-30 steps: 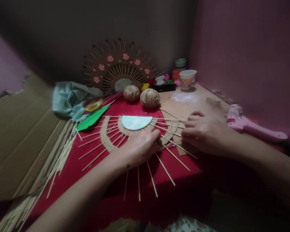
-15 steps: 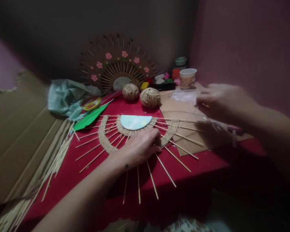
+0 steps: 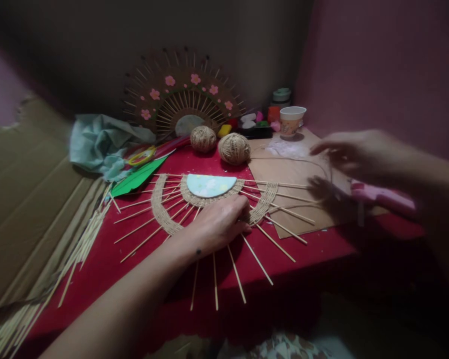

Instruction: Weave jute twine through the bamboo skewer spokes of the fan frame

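A half-round fan (image 3: 262,207) of thin sticks, with woven twine bands and a light blue half-disc at its centre, lies on the red cloth. My left hand (image 3: 224,224) rests on its lower middle, fingers curled closed around the woven band; the fingertips are partly hidden. To the right, my right hand (image 3: 353,152) hovers over the brown cardboard, slightly blurred, its fingers apart with nothing visible in them. Beneath it a loose strand of twine (image 3: 303,159) loops from a twine ball (image 3: 234,148) towards the fan's right side. A second twine ball (image 3: 203,138) sits beside the first.
A finished-looking flowered fan (image 3: 185,94) stands at the back. Yellow-handled scissors (image 3: 142,156), a green leaf shape (image 3: 138,178) and a crumpled cloth (image 3: 97,142) lie left, near loose sticks (image 3: 84,242). Right are a paper cup (image 3: 292,122), brown cardboard (image 3: 295,222) and a pink tool (image 3: 383,197).
My right hand has opened its fingers and shifted slightly right; the strand of twine now hangs lower in a wider loop. My left hand stays on the fan. The view has shifted slightly.
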Demonstrator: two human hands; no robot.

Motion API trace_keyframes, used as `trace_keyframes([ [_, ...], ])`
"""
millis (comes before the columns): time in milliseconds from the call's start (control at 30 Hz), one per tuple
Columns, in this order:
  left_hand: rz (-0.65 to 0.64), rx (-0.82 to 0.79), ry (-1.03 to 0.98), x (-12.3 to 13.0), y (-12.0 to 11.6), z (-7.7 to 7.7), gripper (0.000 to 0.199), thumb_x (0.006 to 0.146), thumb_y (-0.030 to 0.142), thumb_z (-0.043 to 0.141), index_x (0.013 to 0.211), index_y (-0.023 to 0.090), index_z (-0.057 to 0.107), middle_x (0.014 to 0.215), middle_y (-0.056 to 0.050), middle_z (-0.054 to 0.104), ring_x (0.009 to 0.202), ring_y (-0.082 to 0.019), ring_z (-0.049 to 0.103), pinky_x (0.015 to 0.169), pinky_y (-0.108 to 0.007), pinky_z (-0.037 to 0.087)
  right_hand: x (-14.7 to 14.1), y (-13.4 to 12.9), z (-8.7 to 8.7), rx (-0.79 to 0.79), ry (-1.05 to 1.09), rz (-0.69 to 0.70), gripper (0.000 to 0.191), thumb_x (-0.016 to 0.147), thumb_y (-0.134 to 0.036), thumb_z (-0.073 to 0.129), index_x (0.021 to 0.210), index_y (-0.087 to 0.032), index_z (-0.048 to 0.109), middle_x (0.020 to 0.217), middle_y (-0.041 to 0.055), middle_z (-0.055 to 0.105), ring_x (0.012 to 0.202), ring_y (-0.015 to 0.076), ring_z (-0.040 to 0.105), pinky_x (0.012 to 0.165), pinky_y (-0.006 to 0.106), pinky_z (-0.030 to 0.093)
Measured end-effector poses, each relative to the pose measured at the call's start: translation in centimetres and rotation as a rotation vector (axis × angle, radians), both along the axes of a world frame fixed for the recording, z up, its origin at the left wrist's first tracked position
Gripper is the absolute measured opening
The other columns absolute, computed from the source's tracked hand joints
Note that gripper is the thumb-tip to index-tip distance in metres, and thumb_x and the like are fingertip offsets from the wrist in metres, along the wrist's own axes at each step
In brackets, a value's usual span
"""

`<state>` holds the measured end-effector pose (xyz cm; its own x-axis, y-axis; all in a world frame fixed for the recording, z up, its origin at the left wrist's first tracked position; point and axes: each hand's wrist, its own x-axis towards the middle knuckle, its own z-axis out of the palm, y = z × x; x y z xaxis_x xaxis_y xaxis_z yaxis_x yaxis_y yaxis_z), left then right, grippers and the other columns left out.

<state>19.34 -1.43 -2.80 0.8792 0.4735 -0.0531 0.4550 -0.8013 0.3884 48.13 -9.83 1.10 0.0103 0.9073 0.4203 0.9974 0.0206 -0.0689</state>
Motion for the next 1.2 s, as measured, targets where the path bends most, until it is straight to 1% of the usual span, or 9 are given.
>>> trace_keyframes([
  [33,0.005,0.0,-0.003,0.0,0.0,0.0,0.012,0.078,0.025,0.062,0.084,0.018,0.054,0.085,-0.003,0.06,0.07,-0.014,0.051,0.06,-0.027,0.037,-0.4,0.0,-0.7,-0.072,-0.001,0.131,0.026,0.083,-0.016,0.047,0.094,-0.018,0.07,0.095,0.0084,0.07,0.076,0.0174,0.062,0.061,0.031,0.044],
  [133,0.022,-0.002,-0.005,0.1,0.0,-0.1,0.013,0.077,0.025,0.064,0.084,0.018,0.055,0.084,-0.002,0.06,0.07,-0.014,0.051,0.059,-0.026,0.037,-2.7,-0.3,-2.3,-0.091,-0.026,0.247,0.026,0.081,-0.017,0.049,0.101,-0.019,0.066,0.117,0.0102,0.062,0.098,0.023,0.058,0.076,0.036,0.045],
  [233,0.035,-0.001,0.002,0.1,-0.1,-0.1,0.015,0.076,0.025,0.064,0.085,0.018,0.055,0.084,-0.002,0.06,0.07,-0.014,0.052,0.06,-0.027,0.037,-5.9,-1.2,-3.0,0.005,-0.074,0.368,0.018,0.083,-0.02,0.05,0.092,-0.016,0.065,0.106,0.0109,0.065,0.093,0.0228,0.055,0.079,0.036,0.043],
  [333,0.04,-0.002,0.006,0.2,-0.1,-0.1,0.015,0.076,0.026,0.064,0.085,0.018,0.055,0.083,-0.002,0.06,0.07,-0.014,0.051,0.06,-0.026,0.037,-8.4,-1.8,-3.5,0.013,-0.084,0.344,0.016,0.086,-0.017,0.049,0.087,-0.016,0.065,0.093,0.0099,0.066,0.088,0.0223,0.052,0.081,0.037,0.039],
  [433,0.042,-0.005,-0.003,0.2,-0.1,-0.1,0.014,0.076,0.025,0.064,0.084,0.018,0.055,0.082,-0.001,0.059,0.069,-0.013,0.05,0.06,-0.026,0.036,-9.8,-1.6,-4.4,-0.022,-0.058,0.384,0.016,0.089,-0.022,0.051,0.086,-0.016,0.065,0.088,0.0082,0.064,0.082,0.0208,0.05,0.079,0.036,0.036],
  [567,0.031,-0.01,-0.021,0.1,0.1,-0.3,0.016,0.076,0.026,0.065,0.084,0.017,0.055,0.081,-0.001,0.059,0.069,-0.012,0.049,0.06,-0.025,0.035,-10.1,-0.7,-5.7,-0.039,-0.084,0.388,0.017,0.09,-0.018,0.049,0.081,-0.014,0.063,0.09,0.0105,0.061,0.081,0.0204,0.046,0.076,0.034,0.033],
  [733,0.018,-0.027,-0.023,0.1,0.0,-0.1,0.014,0.076,0.023,0.065,0.083,0.017,0.055,0.08,-0.001,0.059,0.068,-0.011,0.048,0.06,-0.025,0.034,-9.5,-0.6,-6.3,-0.038,-0.063,0.414,0.016,0.091,-0.016,0.045,0.082,-0.014,0.058,0.087,0.0091,0.06,0.078,0.0192,0.045,0.074,0.033,0.031],
  [900,0.035,-0.067,-0.002,0.2,0.0,0.3,0.015,0.076,0.024,0.066,0.083,0.017,0.055,0.08,-0.001,0.058,0.069,-0.012,0.048,0.059,-0.025,0.034,-8.8,-2.0,-6.3,-0.048,0.062,0.428,0.019,0.092,-0.022,0.044,0.077,-0.017,0.054,0.072,0.0034,0.056,0.068,0.0161,0.045,0.067,0.029,0.032],
  [1200,0.035,-0.071,-0.004,0.0,-0.1,0.3,0.015,0.078,0.026,0.066,0.083,0.017,0.055,0.082,-0.001,0.059,0.07,-0.012,0.049,0.059,-0.025,0.035,-8.2,-5.3,-5.2,0.004,0.206,0.372,0.011,0.089,-0.017,0.049,0.08,-0.016,0.056,0.075,0.0034,0.055,0.066,0.0134,0.051,0.059,0.025,0.036],
])
